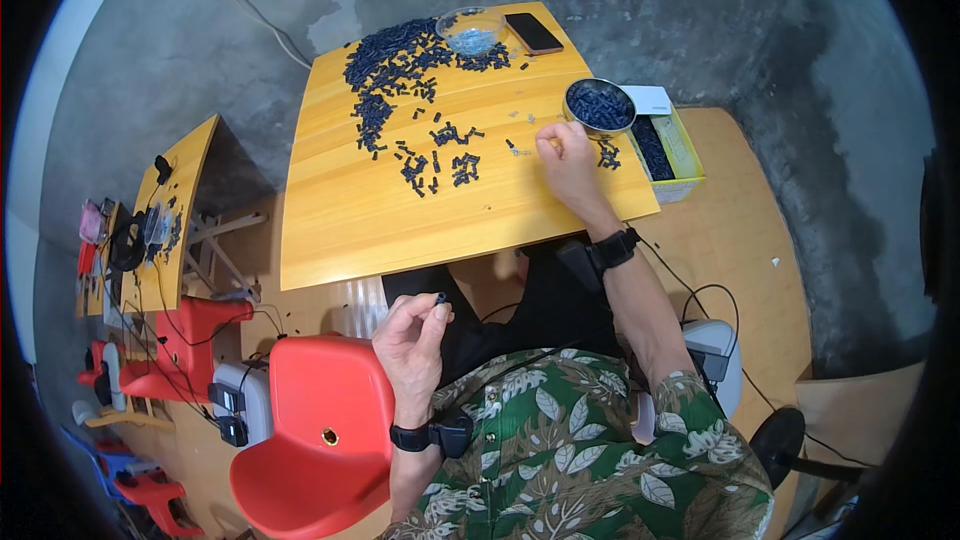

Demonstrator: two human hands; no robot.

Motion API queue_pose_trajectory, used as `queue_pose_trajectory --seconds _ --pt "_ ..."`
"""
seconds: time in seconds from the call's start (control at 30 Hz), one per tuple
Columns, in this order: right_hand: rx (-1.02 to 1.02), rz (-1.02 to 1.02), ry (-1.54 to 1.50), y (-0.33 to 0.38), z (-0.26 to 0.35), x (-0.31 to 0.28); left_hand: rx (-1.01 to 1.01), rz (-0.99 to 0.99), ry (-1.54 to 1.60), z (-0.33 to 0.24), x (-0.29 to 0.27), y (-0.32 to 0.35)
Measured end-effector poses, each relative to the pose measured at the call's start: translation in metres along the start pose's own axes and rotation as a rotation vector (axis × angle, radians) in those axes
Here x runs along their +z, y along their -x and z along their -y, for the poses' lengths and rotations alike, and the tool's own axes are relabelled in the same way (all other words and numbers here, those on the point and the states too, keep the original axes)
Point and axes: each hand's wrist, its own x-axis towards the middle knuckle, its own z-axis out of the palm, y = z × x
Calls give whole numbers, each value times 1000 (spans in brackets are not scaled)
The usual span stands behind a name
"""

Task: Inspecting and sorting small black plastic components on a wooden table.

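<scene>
My left hand (pixel 411 342) is off the table's near edge, above my lap. Between its thumb and fingers it pinches a small dark blue cylindrical piece (pixel 441 298). Over the right part of the wooden table (pixel 400 240), my right hand (pixel 568 164) has its fingertips pressed together; whether anything sits between them is too small to tell. Just beyond it stands a metal bowl (pixel 632 110) filled with dark pieces. A few tiny light bits (pixel 516 148) lie left of the right hand, and a small group of dark pieces (pixel 608 154) lies to its right.
A large heap of dark pieces (pixel 385 55) covers the table's far left, beside a clear dish (pixel 470 40) of light-blue bits. A phone (pixel 534 33) lies at the back. Against the right edge is a yellow box (pixel 684 152). A red chair (pixel 330 390) stands left of me.
</scene>
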Motion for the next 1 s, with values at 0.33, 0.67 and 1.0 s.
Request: queue_pose_trajectory --seconds 0.33,0.67,1.0 --pt "848 532 -1319 49 79 -59 125 32 -205 -4 3 2" --pt "676 808 -1375 82 137 -54 258 -21 -352 -26 6 5" --pt "578 742 -1222 90 156 -58 374 -3 -494 -34 7 6"
